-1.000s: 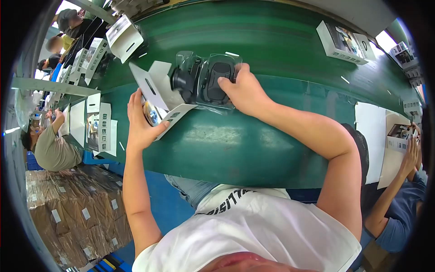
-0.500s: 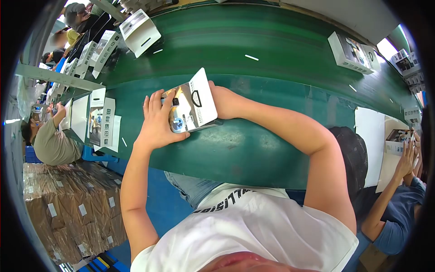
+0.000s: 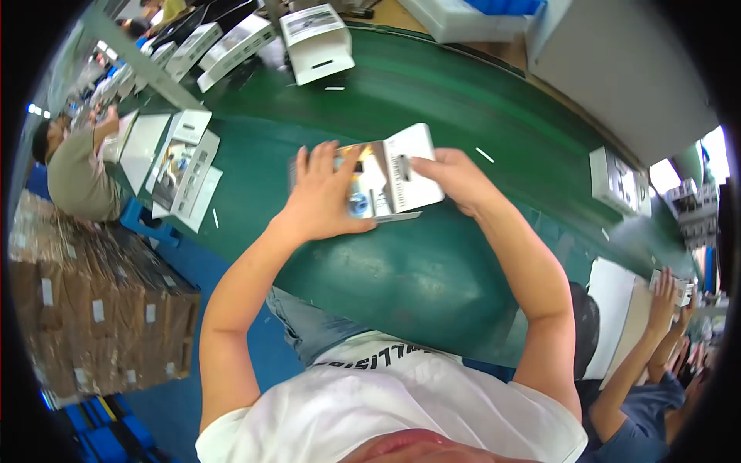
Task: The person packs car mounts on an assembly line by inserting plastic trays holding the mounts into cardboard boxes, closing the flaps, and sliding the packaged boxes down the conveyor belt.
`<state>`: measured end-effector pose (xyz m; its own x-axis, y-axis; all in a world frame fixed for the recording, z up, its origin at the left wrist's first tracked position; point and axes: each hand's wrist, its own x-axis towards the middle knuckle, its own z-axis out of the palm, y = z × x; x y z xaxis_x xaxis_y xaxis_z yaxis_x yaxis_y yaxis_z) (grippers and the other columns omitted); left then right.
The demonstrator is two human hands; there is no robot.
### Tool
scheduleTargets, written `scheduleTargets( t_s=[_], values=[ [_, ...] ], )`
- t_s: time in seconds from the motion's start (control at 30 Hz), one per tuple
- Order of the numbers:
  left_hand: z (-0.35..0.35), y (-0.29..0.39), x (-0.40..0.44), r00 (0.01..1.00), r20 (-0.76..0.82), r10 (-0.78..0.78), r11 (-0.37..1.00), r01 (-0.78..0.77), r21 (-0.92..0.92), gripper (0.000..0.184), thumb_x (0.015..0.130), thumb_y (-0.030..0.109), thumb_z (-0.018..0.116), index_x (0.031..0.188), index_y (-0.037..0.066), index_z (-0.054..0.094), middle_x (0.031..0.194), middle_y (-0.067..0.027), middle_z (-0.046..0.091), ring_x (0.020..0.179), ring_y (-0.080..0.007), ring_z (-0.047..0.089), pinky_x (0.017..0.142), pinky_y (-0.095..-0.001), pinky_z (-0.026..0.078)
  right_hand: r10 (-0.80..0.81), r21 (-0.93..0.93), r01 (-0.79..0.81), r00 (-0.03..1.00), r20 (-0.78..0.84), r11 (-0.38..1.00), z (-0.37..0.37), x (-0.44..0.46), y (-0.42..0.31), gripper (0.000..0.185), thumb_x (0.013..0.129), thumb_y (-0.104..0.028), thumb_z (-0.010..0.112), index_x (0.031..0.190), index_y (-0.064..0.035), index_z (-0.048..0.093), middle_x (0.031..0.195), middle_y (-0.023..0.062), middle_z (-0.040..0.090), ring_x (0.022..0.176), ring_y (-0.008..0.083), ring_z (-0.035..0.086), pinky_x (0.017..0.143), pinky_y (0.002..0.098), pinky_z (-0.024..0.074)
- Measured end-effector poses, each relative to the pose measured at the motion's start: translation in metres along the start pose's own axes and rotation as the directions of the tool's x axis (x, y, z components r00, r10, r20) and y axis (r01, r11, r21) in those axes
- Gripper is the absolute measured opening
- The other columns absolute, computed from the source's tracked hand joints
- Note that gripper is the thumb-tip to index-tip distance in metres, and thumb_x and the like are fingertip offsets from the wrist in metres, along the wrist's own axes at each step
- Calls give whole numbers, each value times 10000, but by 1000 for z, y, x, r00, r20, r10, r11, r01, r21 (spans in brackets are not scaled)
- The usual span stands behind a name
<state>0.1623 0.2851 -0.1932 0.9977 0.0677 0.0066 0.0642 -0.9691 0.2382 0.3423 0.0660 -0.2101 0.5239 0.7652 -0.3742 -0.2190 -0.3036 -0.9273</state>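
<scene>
A printed white box [image 3: 374, 176] lies on the green work surface [image 3: 370, 270] in front of me, with its hang-tab flap [image 3: 421, 187] sticking out at the right end. Across the box's left part rests my left hand [image 3: 320, 197], its fingers spread over the printed face and its thumb along the near edge, holding it. My right hand [image 3: 463, 181] pinches the flap, thumb on top near the dark hanger slot. Its other fingers are hidden behind the flap.
An open white box [image 3: 320, 65] stands beyond, on the green belt, with several similar boxes to its left. Another box [image 3: 617, 181] sits at the right. Co-workers are at both sides. Wrapped cartons [image 3: 100, 309] are stacked at lower left.
My right hand has shifted from behind the flap, and its thumb now lies on the flap's front. The flap leans flatter to the right. The camera view has turned.
</scene>
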Motion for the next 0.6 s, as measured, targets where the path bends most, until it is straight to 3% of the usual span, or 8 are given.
scheduleTargets(
  t_s=[0.07,0.2,0.23,0.27,0.37,0.43,0.47,0.6],
  values=[
    [11,6,9,996,-66,64,998,-65,-17,1250,736,608,917,1690,43,338,1688,-368,310,1619,-513,264,1321,-698,136,-2,65,14,984,-176,998,-21,7,-4,353,1002,-219,752,1188,80,764,1096,150,814,975,243,789,889,388,612],
    [-17,1,-28,954,-263,145,973,-186,-139,1014,883,531,840,1653,31,409,1713,-298,333,1612,-495,298,1327,-687,152,-26,-356,-97,946,-325,929,-166,0,-46,344,981,-197,721,1186,77,753,1071,162,802,965,278,777,906,439,594],
    [-17,-5,-46,962,-255,95,958,-158,-241,974,884,498,845,1636,37,431,1697,-283,358,1594,-487,327,1325,-681,170,-245,-736,-347,788,-565,581,-179,0,-48,363,958,-193,737,1206,72,744,1111,181,789,1006,312,768,934,470,582],
    [-17,-12,-63,969,-243,50,932,-132,-336,935,886,465,850,1620,43,453,1681,-268,382,1576,-479,356,1324,-674,187,-561,-758,-644,592,-579,103,-183,4,-49,388,934,-189,753,1225,67,736,1152,200,776,1047,347,760,962,501,571],
    [-9,-13,-62,966,-254,48,889,-157,-431,834,887,374,861,1572,59,503,1636,-237,437,1530,-448,421,1316,-658,234,-882,-998,-58,471,-9,-21,-93,87,-76,619,783,-216,848,1343,-22,667,1399,214,673,1312,415,623,1075,559,497],
    [-12,3,-51,957,-276,83,907,-188,-376,768,881,324,869,1528,68,544,1609,-212,473,1510,-418,453,1307,-653,258,-739,-977,-20,658,146,-211,1,136,-96,763,771,-288,877,1440,-33,613,1600,185,549,1522,376,468,1206,582,413],
    [-23,5,-53,952,-292,87,911,-194,-363,765,878,323,870,1523,66,550,1601,-209,483,1506,-415,458,1308,-651,258,-748,-961,-36,635,191,-276,19,178,-78,840,770,-308,882,1503,-44,568,1666,193,486,1606,373,376,1280,598,330],
    [-47,-14,-77,940,-342,-3,913,-137,-384,728,876,286,863,1502,50,577,1576,-204,525,1477,-418,487,1285,-648,288,-732,-916,-48,618,287,-399,26,266,-65,458,887,-198,768,1321,-54,738,1485,157,677,1572,367,444,1316,627,243]
  ],
)
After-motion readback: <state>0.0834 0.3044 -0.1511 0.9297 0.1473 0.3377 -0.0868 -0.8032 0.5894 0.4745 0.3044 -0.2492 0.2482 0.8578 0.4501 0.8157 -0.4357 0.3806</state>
